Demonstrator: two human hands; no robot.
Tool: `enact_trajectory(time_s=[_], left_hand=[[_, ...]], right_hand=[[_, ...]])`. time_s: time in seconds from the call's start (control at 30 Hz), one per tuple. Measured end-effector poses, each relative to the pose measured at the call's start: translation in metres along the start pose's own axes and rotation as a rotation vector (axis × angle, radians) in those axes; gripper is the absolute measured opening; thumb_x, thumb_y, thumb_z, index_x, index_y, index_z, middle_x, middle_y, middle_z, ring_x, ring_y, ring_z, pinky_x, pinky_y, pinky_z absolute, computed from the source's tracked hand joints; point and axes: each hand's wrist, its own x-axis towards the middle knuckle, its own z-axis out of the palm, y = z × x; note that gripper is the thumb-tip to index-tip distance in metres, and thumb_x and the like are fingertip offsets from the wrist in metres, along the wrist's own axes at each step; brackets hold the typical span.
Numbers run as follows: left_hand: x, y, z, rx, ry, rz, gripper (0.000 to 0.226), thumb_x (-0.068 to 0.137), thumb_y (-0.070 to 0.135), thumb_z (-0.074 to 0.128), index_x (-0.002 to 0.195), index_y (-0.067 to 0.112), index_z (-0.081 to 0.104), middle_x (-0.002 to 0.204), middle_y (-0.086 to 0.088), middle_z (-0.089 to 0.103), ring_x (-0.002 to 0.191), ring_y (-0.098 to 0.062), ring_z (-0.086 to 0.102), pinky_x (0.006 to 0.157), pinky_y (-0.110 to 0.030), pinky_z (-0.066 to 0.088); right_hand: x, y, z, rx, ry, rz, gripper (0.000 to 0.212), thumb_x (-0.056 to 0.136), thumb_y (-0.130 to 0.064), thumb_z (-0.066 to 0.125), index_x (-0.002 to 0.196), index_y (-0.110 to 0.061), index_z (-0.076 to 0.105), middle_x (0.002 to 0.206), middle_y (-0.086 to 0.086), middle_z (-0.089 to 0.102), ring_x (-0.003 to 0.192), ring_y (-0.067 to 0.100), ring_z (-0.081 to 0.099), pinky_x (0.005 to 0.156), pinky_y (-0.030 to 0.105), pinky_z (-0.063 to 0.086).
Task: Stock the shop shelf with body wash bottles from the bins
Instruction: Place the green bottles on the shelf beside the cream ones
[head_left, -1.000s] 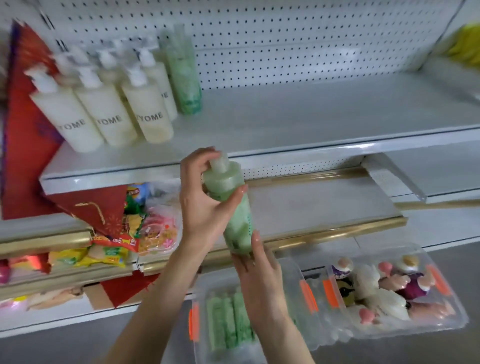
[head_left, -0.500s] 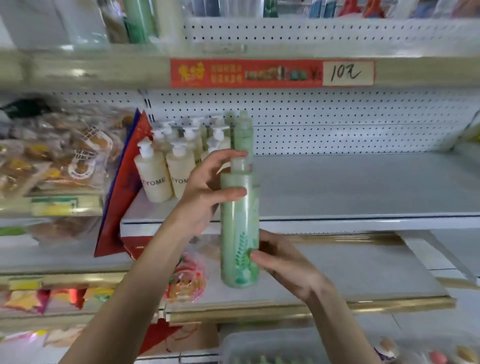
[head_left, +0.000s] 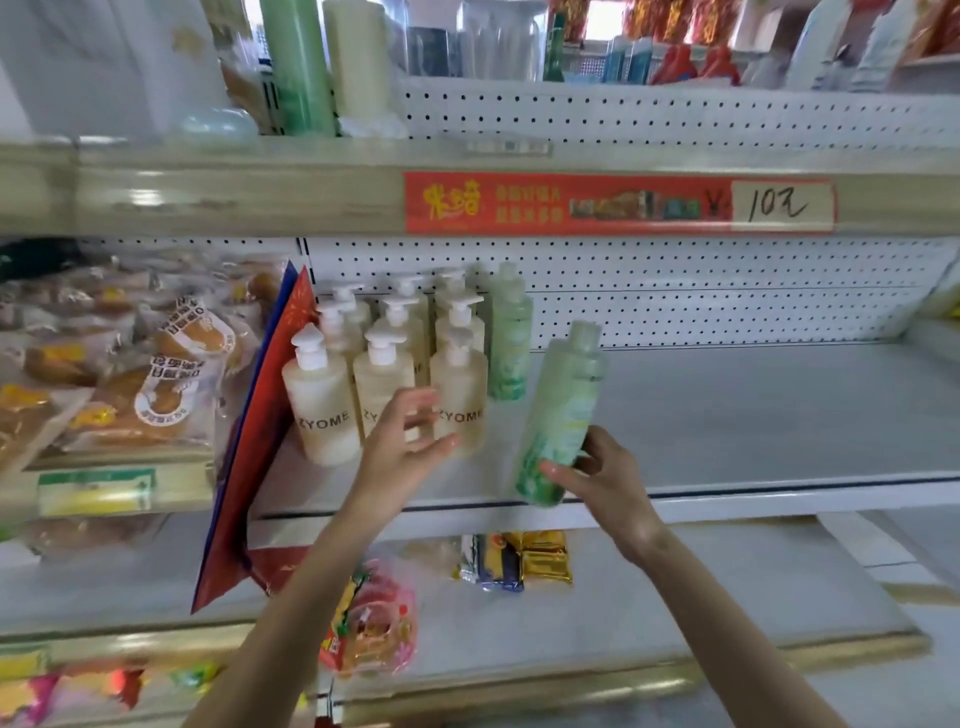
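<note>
While the right hand (head_left: 602, 478) curls round the base of a green body wash bottle (head_left: 563, 415), that bottle hangs tilted over the front edge of the white metal shelf (head_left: 753, 415), its cap leaning up and to the right. It is a slim, translucent plastic cylinder with a leaf print and a flat round cap. The left hand (head_left: 400, 452) is released, fingers spread and blurred, over the left part of the shelf in front of the ZYOME pump bottles (head_left: 322, 405); whether it touches them I cannot tell. These are squat, cream-coloured bottles with white pump heads, packed in rows at the shelf's left end. A second green bottle (head_left: 509, 343) stands upright on the shelf just beside them. A perforated white pegboard (head_left: 701, 312) rises behind the shelf.

Half a second ago both hands held the bottle upright, in front of the shelf's edge. Now the left hand has let go, and the bottle has tipped and sits farther right along the shelf.
</note>
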Motion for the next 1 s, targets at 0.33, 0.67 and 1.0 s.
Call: enact_trajectory(time_s=[0.33, 0.67, 1.0], left_hand=[[0.016, -0.076, 0.046, 0.188, 0.047, -0.024, 0.078, 0.082, 0.016, 0.073, 0.145, 0.014, 0.027, 0.144, -0.002, 0.039, 0.13, -0.012, 0.039, 0.109, -0.032, 0.032], [0.045, -0.087, 0.055, 0.225, 0.134, -0.065, 0.06, 0.081, 0.027, 0.073, 0.127, 0.008, 0.04, 0.129, -0.013, 0.053, 0.12, -0.026, 0.05, 0.1, -0.045, 0.045], [0.044, -0.087, 0.056, 0.274, 0.139, -0.023, 0.06, 0.083, 0.023, 0.072, 0.129, 0.005, 0.038, 0.131, -0.012, 0.053, 0.122, -0.024, 0.05, 0.094, -0.029, 0.042]], right_hand=[[0.071, 0.04, 0.011, -0.092, 0.21, 0.047, 0.05, 0.074, -0.011, 0.08, 0.116, -0.008, 0.053, 0.107, 0.002, 0.065, 0.101, 0.019, 0.063, 0.077, 0.024, 0.054], [0.094, 0.053, 0.031, -0.053, 0.183, -0.013, 0.055, 0.072, -0.005, 0.08, 0.116, -0.014, 0.049, 0.109, -0.003, 0.063, 0.102, 0.016, 0.063, 0.077, 0.02, 0.054], [0.098, 0.058, 0.036, -0.042, 0.16, -0.032, 0.054, 0.073, -0.008, 0.079, 0.114, -0.018, 0.045, 0.104, -0.012, 0.06, 0.104, 0.016, 0.061, 0.074, 0.013, 0.052]])
